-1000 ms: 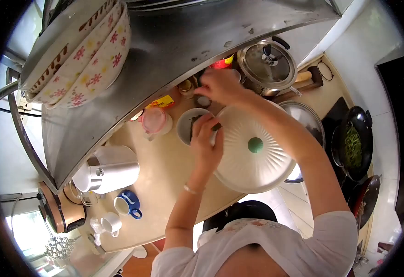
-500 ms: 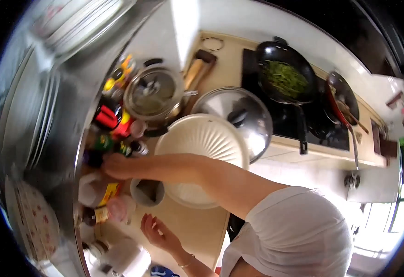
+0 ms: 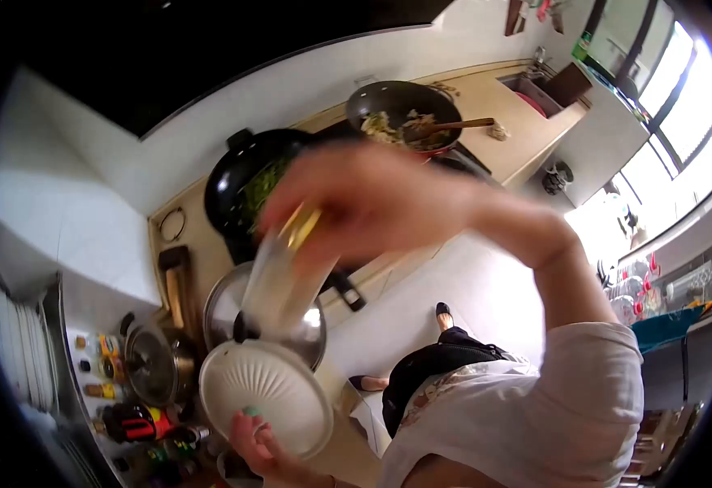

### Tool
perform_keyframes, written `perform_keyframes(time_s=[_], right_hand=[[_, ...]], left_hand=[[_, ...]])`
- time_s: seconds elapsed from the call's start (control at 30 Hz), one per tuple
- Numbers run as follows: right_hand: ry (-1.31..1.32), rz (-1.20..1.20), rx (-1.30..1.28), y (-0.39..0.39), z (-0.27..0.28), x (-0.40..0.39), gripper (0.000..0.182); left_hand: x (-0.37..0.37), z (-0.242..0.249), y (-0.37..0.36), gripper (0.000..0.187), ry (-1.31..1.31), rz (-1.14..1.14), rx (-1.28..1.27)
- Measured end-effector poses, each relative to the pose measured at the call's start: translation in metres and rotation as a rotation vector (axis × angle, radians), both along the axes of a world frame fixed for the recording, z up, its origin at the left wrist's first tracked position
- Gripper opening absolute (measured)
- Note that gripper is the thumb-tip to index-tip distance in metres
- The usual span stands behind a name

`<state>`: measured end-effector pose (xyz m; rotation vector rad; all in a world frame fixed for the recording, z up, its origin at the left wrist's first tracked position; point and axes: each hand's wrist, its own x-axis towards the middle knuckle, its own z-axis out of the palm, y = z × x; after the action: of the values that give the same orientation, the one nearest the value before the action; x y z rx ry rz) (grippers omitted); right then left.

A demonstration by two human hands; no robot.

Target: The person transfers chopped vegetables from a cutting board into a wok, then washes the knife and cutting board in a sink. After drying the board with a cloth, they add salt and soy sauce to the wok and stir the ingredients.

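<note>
My right hand (image 3: 364,207), smeared by motion, is closed around a translucent bottle (image 3: 271,285) with a yellow band. The bottle is tilted, and its contents are too blurred to name. Behind the hand is a black wok (image 3: 230,175) holding chopped green vegetables (image 3: 260,193). My left hand (image 3: 260,447) is low in the view, its fingers pinching a small green cap (image 3: 250,412). That hand is in front of the edge of a ribbed cream lid or tray (image 3: 291,390). A glass pan lid (image 3: 222,305) lies partly under the bottle and the cream piece.
A second wok (image 3: 360,102) holds food and a wooden spatula (image 3: 462,124). At the lower left stand a lidded pot (image 3: 157,362), a red-and-black bottle (image 3: 132,423) and several seasoning jars. A cleaver-like tool (image 3: 175,281) lies by the wall. A sink (image 3: 535,89) is at the far right.
My right hand has moved from among the bottles up toward the woks, now with a translucent bottle. My left hand, empty before, now pinches a green cap. The view has swung right.
</note>
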<state>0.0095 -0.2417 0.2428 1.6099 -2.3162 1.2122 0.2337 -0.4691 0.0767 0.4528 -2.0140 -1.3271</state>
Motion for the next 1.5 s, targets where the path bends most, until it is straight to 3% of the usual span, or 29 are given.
perform_keyframes(time_s=[0.07,0.23,0.3,0.33,0.43,0.5,0.57,0.7,0.77,0.8,0.87,1.0,1.07,1.17,1.2,1.27,1.33,1.4,1.5], right_hand=[[-0.266,-0.411,-0.162,0.093,0.014,-0.005,0.027],[-0.128,-1.141,-0.033,0.326,-0.027,-0.044,0.031],[0.125,-1.208,0.193,0.409,-0.090,-0.073,0.033],[0.055,-1.217,0.252,0.436,-0.120,-0.085,0.031],[-0.129,-1.203,0.415,0.485,-0.197,-0.118,0.027],[-0.204,-1.139,0.399,0.508,-0.243,-0.139,0.028],[-0.228,-1.181,0.461,0.515,-0.268,-0.154,0.030],[-0.328,-1.160,0.559,0.523,-0.283,-0.176,0.030],[-0.308,-1.138,0.597,0.522,-0.275,-0.179,0.033],[-0.326,-1.121,0.671,0.520,-0.270,-0.180,0.037],[-0.305,-1.074,0.855,0.515,-0.249,-0.179,0.049],[-0.031,-1.045,0.641,0.486,-0.192,-0.187,0.056],[-0.120,-0.752,0.456,0.441,-0.150,-0.187,0.062],[-0.028,-0.576,0.824,0.395,-0.146,-0.198,0.071],[-0.031,-0.583,0.829,0.385,-0.153,-0.203,0.071],[-0.029,-0.552,1.106,0.371,-0.166,-0.213,0.065],[-0.063,-0.539,1.045,0.366,-0.170,-0.218,0.062],[-0.090,-0.527,0.979,0.366,-0.161,-0.217,0.060],[0.068,-0.469,0.943,0.384,-0.104,-0.208,0.043]], left_hand=[[-0.025,-0.001,0.029,0.029,0.092,-0.213,0.049],[-0.099,-0.004,0.146,0.024,0.017,-0.490,0.105],[-0.133,-0.034,0.186,0.024,-0.189,-0.513,0.102],[-0.154,-0.046,0.214,0.023,-0.206,-0.492,0.169],[-0.222,-0.111,0.251,0.038,-0.292,-0.409,-0.154],[-0.258,-0.121,0.275,0.052,-0.529,-0.280,-0.437],[-0.286,-0.137,0.287,0.065,-0.540,-0.208,-0.709],[-0.321,-0.135,0.319,0.064,-0.632,-0.114,-0.808],[-0.331,-0.131,0.328,0.059,-0.785,-0.202,-0.811],[-0.334,-0.135,0.326,0.048,-0.765,-0.248,-0.833],[-0.336,-0.140,0.323,0.043,-0.758,-0.279,-0.840],[-0.332,-0.145,0.317,0.029,-0.658,-0.381,-0.894],[-0.331,-0.148,0.313,0.029,-0.645,-0.422,-0.891],[-0.331,-0.149,0.308,0.031,-0.601,-0.492,-0.893],[-0.331,-0.150,0.308,0.033,-0.573,-0.522,-0.893],[-0.331,-0.148,0.305,0.035,-0.553,-0.553,-0.851],[-0.328,-0.143,0.307,0.037,-0.533,-0.585,-0.799],[-0.322,-0.130,0.314,0.040,-0.389,-0.459,-0.868],[-0.304,-0.122,0.321,0.040,-0.279,-0.429,-0.694]])
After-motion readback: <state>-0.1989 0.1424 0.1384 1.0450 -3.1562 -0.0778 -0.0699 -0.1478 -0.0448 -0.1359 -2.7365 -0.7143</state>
